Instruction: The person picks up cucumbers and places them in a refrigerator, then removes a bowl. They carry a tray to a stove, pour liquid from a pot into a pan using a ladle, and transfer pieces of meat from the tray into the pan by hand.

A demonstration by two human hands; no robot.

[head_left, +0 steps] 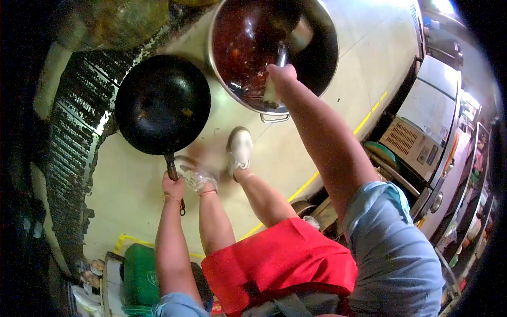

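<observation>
My left hand (173,186) is closed around the handle of a black wok (163,105), which is held out over the floor at the left. The inside of the wok is dark and shiny, with a small brownish spot. My right hand (283,78) grips a ladle (282,55) with a pale handle and a metal shaft. Its blurred metal head is inside the rim of a large steel pot (274,117). Dark red liquid (240,53) shows in the pot, with glossy highlights and a few lighter bits.
A drain grate (87,100) runs along the left. Yellow tape (306,187) marks the pale floor (132,195). At the lower left stands a green bin (141,272). Steel kitchen equipment (422,116) and shelves line the right. My shoes (240,148) are between wok and pot.
</observation>
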